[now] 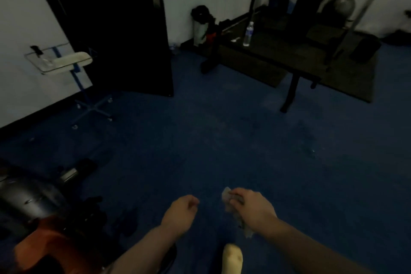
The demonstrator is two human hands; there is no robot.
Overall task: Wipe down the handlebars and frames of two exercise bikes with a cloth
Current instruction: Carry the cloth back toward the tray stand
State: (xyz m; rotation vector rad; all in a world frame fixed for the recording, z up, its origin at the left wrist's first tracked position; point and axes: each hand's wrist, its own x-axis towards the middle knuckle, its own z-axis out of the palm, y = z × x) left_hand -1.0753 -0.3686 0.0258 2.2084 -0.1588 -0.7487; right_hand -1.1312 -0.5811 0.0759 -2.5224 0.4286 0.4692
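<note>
Hands (pixel 218 207) over open floor (pixel 222 135), right perhaps clutching cloth (pixel 229 200).

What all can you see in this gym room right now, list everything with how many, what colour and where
Exercise bike: one seen, dark grey and orange, bottom left, partly cut off.
Door: one, black, silver handle, back left.
Stand: one, pale tray top, thin wheeled base, by the left wall.
Water bottle: one, clear, upright on the dark mat at the back.
Mat: one, dark, back right under gym equipment.
Ball: one, grey, far back right.
Floor: blue, throughout.
Cloth: one, pale, held in the right hand.
Left hand: loosely curled, holding nothing.
Right hand: gripping the cloth.
Foot: one, pale, bottom centre.
</note>
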